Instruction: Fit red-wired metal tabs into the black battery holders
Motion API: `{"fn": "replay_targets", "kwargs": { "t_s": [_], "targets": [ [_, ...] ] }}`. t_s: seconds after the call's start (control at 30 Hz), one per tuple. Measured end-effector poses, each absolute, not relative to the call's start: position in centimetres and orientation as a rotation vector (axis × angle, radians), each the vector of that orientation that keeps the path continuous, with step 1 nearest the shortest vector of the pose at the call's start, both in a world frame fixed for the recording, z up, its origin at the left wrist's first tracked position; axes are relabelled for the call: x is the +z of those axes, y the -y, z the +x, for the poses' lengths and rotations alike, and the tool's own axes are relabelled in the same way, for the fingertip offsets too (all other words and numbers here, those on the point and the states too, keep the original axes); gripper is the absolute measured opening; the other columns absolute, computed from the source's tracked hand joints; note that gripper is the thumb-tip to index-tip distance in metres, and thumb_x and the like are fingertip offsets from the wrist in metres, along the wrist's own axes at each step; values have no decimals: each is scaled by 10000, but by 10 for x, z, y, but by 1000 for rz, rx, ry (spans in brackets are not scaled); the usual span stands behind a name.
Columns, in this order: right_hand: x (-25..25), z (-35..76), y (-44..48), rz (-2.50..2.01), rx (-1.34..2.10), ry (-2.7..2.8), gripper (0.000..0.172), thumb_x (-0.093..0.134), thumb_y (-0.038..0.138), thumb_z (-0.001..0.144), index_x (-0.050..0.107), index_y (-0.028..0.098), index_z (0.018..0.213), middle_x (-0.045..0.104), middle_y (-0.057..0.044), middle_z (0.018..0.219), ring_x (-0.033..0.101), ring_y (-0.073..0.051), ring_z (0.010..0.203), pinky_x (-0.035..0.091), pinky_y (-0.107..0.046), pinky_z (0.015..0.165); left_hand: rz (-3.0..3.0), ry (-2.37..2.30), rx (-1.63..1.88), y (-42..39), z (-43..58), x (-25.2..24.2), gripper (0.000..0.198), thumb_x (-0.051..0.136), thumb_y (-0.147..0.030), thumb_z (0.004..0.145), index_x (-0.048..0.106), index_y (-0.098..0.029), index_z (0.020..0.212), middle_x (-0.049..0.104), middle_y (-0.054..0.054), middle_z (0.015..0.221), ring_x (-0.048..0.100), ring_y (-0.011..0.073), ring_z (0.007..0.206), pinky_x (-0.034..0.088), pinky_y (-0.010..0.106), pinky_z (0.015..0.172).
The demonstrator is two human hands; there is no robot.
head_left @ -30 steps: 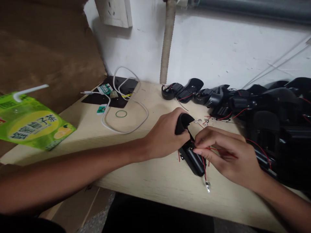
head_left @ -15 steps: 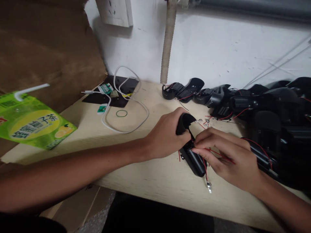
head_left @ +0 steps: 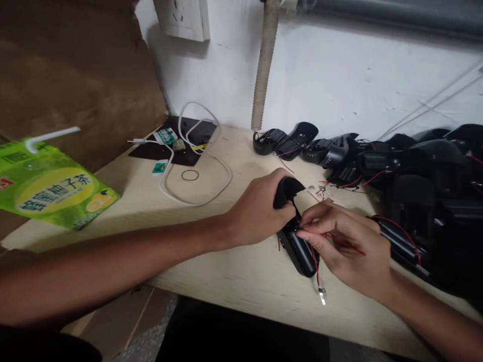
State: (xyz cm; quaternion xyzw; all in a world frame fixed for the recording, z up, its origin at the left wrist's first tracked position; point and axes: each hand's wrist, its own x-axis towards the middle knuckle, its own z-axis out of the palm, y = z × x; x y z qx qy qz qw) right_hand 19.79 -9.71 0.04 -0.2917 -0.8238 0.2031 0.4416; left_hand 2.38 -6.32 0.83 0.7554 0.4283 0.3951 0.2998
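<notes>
My left hand (head_left: pixel 266 208) is wrapped round the curved upper end of a black plastic housing (head_left: pixel 300 251), which slants over the table. My right hand (head_left: pixel 343 241) is closed, its thumb and index finger pinching a red wire (head_left: pixel 347 243) at the middle of the housing. The fingertips hide the exact spot where the wire meets the plastic. Along the housing's right side hangs a red lead ending in a small shiny metal terminal (head_left: pixel 322 296). Behind the right hand, several small metal terminals (head_left: pixel 320 191) with red wires lie on the wood.
Similar black housings (head_left: pixel 415 156) with red wires are heaped at the right and along the wall. A white cable (head_left: pixel 196 205), a green rubber band (head_left: pixel 189 175) and a black sheet (head_left: pixel 151 155) lie at the back left. A green drink pouch (head_left: pixel 56 186) with a straw stands left.
The right hand has shifted slightly left, still pinching at the housing. The hanging terminal has swung a little left and down. My left hand keeps its hold.
</notes>
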Motion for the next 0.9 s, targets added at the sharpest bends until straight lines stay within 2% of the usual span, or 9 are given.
{"fn": "replay_targets", "kwargs": {
  "t_s": [0.37,0.53,0.77,0.9],
  "targets": [
    [-3,192,111,-740,391,2059,199,565,25,838,543,223,830,554,-30,765,554,-146,646,446,-296,533,2002,-1128,1175,70,24,6,228,501,-109,742,523,-191,954,640,1,862,576,135,755,470,280,711],
    [-9,195,111,-693,329,2148,198,557,33,839,549,219,907,556,-49,810,560,-165,697,465,-317,566,1994,-1117,1193,70,24,5,222,489,-100,740,526,-190,940,634,-8,849,583,133,769,471,268,714],
    [1,200,97,-667,459,2135,155,606,64,846,563,213,851,601,-24,805,591,-141,709,476,-283,589,2023,-1146,1144,65,24,7,235,507,-104,725,525,-191,942,625,-8,838,574,135,752,459,275,698],
    [8,207,88,-619,582,2231,119,617,81,850,603,189,897,643,-40,868,616,-137,775,492,-277,639,1988,-1141,1107,62,23,6,255,495,-81,708,539,-185,936,609,-19,802,569,127,734,452,266,679]
  ]
}}
